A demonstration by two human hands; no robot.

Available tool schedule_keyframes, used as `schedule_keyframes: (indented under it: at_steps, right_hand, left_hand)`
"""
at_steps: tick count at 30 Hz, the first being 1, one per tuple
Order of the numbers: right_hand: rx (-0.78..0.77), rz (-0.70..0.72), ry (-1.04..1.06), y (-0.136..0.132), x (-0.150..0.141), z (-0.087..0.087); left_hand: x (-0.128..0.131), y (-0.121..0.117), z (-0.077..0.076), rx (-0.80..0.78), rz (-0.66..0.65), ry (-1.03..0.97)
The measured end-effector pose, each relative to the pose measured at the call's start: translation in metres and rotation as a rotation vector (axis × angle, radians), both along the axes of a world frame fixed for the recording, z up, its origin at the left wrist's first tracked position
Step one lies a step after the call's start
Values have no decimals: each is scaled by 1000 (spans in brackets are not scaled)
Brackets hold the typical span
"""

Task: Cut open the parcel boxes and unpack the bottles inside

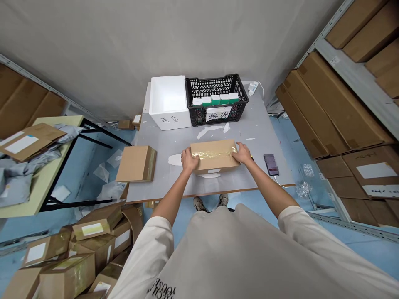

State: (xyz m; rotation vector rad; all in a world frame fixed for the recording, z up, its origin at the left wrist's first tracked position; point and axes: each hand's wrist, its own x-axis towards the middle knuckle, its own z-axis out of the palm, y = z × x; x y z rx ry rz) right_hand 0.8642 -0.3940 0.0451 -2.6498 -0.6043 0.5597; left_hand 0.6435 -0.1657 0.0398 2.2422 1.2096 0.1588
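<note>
Gripping box (215, 161) ctr frame, L hand (188, 160) & R hand (242, 153) half-curled round its ends; tape (214, 154) on, what's left unclear.

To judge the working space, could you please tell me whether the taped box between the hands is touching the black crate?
Apart: the head view shows a strip of grey tabletop between the taped box and the black crate.

The brown oblong cardboard box (214, 162) looked matt, its yellowish see-through plastic tape (214, 154) glossy and wrinkled.
</note>
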Motion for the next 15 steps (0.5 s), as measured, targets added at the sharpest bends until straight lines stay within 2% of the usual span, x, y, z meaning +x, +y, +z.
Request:
schedule_keyframes:
  at_steps: [4,10,15]
  right_hand:
    - [1,112,32,1,3,-2]
    - [-15,191,70,17,2,1]
    - [19,120,94,22,0,-1]
  left_hand:
    - [1,-2,1,-47,-108,1]
    - [2,4,3,-107,-106,27]
    - [4,9,6,-180,-81,-61]
